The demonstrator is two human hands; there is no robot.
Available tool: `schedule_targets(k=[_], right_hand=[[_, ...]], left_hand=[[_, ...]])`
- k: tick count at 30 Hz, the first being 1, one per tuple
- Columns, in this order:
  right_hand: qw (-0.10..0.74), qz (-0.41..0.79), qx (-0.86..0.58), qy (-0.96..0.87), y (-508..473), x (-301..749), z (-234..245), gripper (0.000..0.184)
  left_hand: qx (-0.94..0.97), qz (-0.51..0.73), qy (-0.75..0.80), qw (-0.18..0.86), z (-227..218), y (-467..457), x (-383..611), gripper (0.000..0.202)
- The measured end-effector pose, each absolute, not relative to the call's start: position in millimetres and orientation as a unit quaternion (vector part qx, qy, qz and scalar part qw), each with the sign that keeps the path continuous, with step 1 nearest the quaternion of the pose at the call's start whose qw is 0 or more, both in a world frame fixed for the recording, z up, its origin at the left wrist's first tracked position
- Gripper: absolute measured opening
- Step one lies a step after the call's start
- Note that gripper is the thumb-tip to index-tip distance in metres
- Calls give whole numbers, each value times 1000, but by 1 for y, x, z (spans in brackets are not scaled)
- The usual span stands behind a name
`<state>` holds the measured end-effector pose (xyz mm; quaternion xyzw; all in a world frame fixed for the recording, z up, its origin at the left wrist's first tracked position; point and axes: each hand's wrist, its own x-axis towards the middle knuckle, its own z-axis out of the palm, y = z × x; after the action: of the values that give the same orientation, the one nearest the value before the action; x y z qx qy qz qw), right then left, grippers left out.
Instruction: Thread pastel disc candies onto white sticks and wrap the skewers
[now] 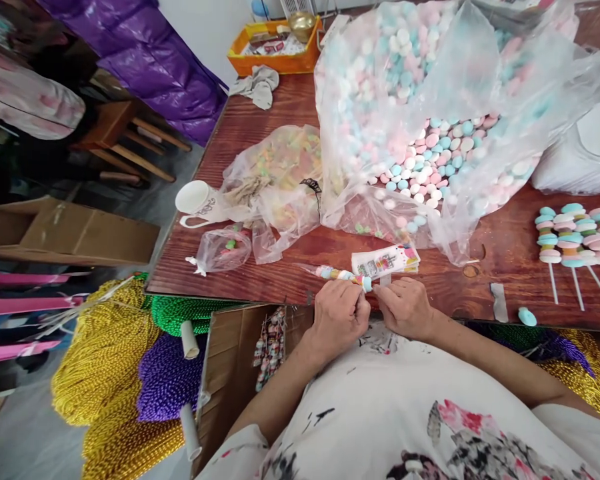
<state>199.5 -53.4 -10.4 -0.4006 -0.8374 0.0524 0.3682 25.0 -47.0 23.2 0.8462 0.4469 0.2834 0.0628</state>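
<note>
My left hand [341, 307] is closed on a candy skewer [334, 273] at the table's front edge. The skewer is a row of pink, white, yellow and blue candies in a clear wrapper, whose pointed end sticks out to the left. Just right of the skewer's blue end, my right hand [404, 305] is closed in a pinch; what lies between its fingertips is hidden. Printed cards [385, 262] lie in a small stack behind both hands. Off to the right, several unwrapped candy skewers [573, 235] with white sticks lie side by side.
Behind the hands sits a big clear bag [375, 127] of pastel candies, beside a bag of gummies [285, 157]. A white mug [196, 200] stands at the left edge. One blue candy [527, 316] lies at the front right. An open carton [235, 360] with wrapped skewers is below.
</note>
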Motion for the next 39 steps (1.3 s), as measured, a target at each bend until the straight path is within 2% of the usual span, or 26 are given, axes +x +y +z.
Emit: schedule_targets(k=[4,6,9,11,13,15,16,19,21,24,31,34,39], right_hand=[[423,247,-443,-751,-56,196,-5,17],[438,288,-446,-725,-57,198,-6,15],[458,218,-423,-751,-57,205,-12,11],[441,146,-400,-790,-55,211,-16,12],[410,80,-365,-832,-52,217,-16,13],[390,17,-314,-866,-49,222,-11,14],[385,-10,-286,-877,-47,225,-7,14],[360,-64,-243,-899,-40,233,6,13],[337,-79,-266,-900,-37,238,12,13],[327,-75,-303,-892,-36,240,12,14],[286,-11,-342,-895,-41,219,6,23],[247,84,-355,-898,-38,216,10,20],[136,271,-407,-862,-26,223,15,24]], left_hand=[[834,296,455,103,13,-54,24,18],[821,292,469,143,10,-59,21,18],[842,261,448,148,23,-63,13,14],[877,242,403,102,43,-59,7,10],[902,208,375,39,63,-47,3,30],[915,129,381,23,74,-30,0,44],[923,76,373,47,75,-22,0,41],[916,-62,349,186,66,-3,-1,15],[890,-89,370,252,57,0,2,13],[866,-69,420,262,50,-6,9,14],[854,-67,470,215,46,-15,23,4],[860,-65,472,185,39,-18,20,5],[888,-51,442,117,29,-27,9,11]])
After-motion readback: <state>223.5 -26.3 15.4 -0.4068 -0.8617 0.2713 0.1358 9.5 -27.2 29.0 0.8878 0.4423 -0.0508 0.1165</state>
